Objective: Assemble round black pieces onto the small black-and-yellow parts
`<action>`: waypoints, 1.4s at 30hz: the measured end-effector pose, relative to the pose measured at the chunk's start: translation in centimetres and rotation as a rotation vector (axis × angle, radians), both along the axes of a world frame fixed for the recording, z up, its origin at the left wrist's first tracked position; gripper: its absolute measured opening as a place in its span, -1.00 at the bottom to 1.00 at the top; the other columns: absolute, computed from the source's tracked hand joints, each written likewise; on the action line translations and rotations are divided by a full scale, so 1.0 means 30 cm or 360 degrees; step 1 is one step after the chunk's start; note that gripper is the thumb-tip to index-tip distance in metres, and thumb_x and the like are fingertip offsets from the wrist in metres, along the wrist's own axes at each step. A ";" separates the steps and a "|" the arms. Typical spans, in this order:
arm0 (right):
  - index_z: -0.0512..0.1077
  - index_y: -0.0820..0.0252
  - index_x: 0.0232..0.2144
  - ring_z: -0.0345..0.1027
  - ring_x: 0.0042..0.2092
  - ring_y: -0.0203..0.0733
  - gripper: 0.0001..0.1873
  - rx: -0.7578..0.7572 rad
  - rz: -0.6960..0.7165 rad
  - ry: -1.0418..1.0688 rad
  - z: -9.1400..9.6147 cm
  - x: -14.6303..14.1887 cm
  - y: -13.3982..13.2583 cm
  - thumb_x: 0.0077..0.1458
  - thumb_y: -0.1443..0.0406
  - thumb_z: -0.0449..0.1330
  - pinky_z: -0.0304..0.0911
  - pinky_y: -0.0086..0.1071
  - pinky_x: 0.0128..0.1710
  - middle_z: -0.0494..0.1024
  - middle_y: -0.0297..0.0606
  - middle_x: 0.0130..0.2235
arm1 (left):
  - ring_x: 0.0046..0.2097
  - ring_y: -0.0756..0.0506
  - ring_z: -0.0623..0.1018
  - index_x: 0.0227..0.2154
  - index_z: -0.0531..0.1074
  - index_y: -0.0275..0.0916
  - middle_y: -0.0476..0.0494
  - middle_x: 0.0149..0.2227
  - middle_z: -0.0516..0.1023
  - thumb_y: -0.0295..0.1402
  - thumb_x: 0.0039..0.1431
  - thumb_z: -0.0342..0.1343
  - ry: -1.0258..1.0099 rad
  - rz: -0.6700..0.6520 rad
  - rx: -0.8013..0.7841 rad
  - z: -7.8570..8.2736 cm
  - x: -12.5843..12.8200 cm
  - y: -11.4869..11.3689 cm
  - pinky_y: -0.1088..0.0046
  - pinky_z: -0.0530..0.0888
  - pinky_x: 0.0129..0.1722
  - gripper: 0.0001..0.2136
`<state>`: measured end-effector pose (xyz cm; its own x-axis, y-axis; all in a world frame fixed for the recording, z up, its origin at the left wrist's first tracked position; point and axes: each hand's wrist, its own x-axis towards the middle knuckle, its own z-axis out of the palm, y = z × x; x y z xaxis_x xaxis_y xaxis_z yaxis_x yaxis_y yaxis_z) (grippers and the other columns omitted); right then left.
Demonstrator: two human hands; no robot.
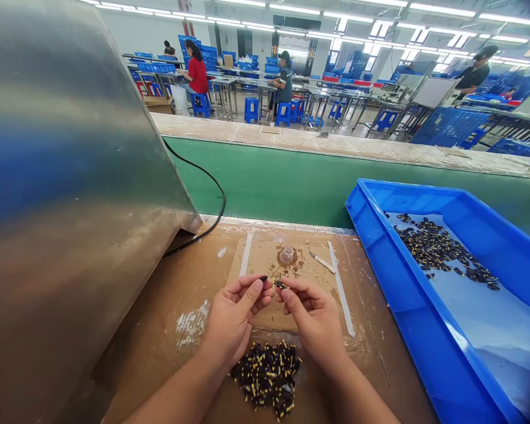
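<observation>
Between the thumb and fingers of my left hand (238, 312) is a small black part (263, 278). My right hand (313, 312) pinches a small black-and-yellow part (281, 284), close beside the left fingertips. Both hands are raised over a cardboard sheet (269, 318). Below them, between my forearms, lies a pile of small black-and-yellow parts (267, 377). Beyond my fingers a small clear cup (287, 254) sits on a brown-stained patch of the sheet. To its right lies a thin white-handled tool (323, 262) with a narrow tip.
A blue crate (406, 312) at the right holds many similar parts (441, 247) on white paper. A metal housing (79, 176) fills the left, with a black cable (216, 182) behind it. A green partition (265, 176) closes the bench's back. Several people work at tables beyond.
</observation>
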<state>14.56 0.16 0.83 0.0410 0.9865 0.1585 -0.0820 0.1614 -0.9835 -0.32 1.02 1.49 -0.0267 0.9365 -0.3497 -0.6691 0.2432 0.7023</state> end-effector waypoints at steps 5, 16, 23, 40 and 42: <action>0.63 -0.01 -0.13 0.61 -0.21 -0.16 -0.81 0.0289 -0.0092 -0.0292 0.005 -0.004 -0.019 0.23 0.32 0.30 0.58 -0.26 -0.21 0.70 -0.25 -0.19 | -0.31 -0.01 0.62 -0.35 0.66 -0.33 -0.21 -0.31 0.66 -0.33 -0.23 0.58 -0.0088 -0.0030 -0.0031 0.003 -0.002 0.002 0.63 0.60 -0.28 -0.65; 0.62 0.01 -0.11 0.59 -0.10 -0.19 -0.75 0.0536 -0.0078 -0.0497 0.014 -0.008 -0.024 0.24 0.43 0.27 0.55 -0.25 -0.07 0.69 -0.26 -0.14 | -0.30 0.01 0.59 -0.38 0.66 -0.30 -0.18 -0.31 0.67 -0.32 -0.07 0.52 -0.0090 -0.0090 0.0102 -0.011 -0.004 -0.009 0.62 0.58 -0.22 -0.78; 0.62 0.02 -0.11 0.59 -0.09 -0.22 -0.74 0.0531 -0.0072 -0.0511 0.011 -0.009 -0.025 0.24 0.44 0.27 0.54 -0.28 -0.05 0.69 -0.28 -0.13 | -0.27 0.02 0.60 -0.38 0.67 -0.25 -0.15 -0.30 0.68 -0.33 -0.03 0.49 -0.0057 -0.0106 0.0180 -0.010 -0.005 -0.015 0.64 0.57 -0.20 -0.83; 0.59 0.06 -0.02 0.59 -0.07 -0.23 -0.63 0.0823 -0.0193 -0.0712 0.008 0.003 -0.039 0.21 0.53 0.25 0.54 -0.35 -0.03 0.67 -0.24 -0.07 | -0.05 -0.07 0.64 -0.22 0.67 -0.14 -0.16 -0.12 0.67 -0.33 0.21 0.32 0.0822 -0.0045 0.0625 -0.063 -0.012 -0.043 0.51 0.56 0.04 -0.89; 0.58 0.07 -0.02 0.59 -0.07 -0.23 -0.63 0.0843 -0.0214 -0.0736 0.012 0.004 -0.037 0.21 0.53 0.24 0.54 -0.36 -0.04 0.68 -0.23 -0.08 | -0.05 -0.07 0.63 -0.24 0.67 -0.15 -0.17 -0.11 0.67 -0.33 0.22 0.31 0.0941 -0.0013 0.0685 -0.051 -0.009 -0.046 0.51 0.56 0.05 -0.91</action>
